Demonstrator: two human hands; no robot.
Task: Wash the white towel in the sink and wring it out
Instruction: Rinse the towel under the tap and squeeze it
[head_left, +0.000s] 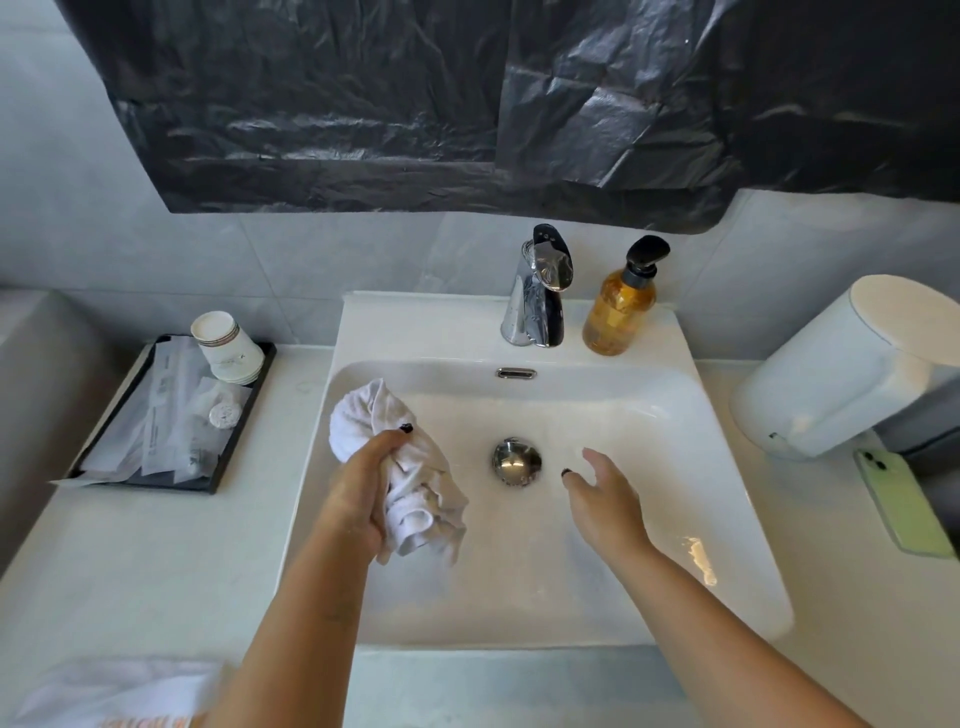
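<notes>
My left hand (363, 488) grips the bunched white towel (415, 483) over the left part of the white sink (737, 519). The towel is crumpled, with a rounded wad sticking out above my fingers and loose folds hanging below. My right hand (602, 493) hovers over the basin just right of the chrome drain plug (517, 461), fingers relaxed and holding nothing. The chrome tap (540, 291) stands at the back of the sink; no water stream is visible.
An amber pump bottle (621, 306) stands right of the tap. A black tray (244, 431) with paper cups and wrapped toiletries sits on the left counter. A white appliance (841, 369) and a green phone (904, 504) lie at right. Black plastic sheeting covers the wall above.
</notes>
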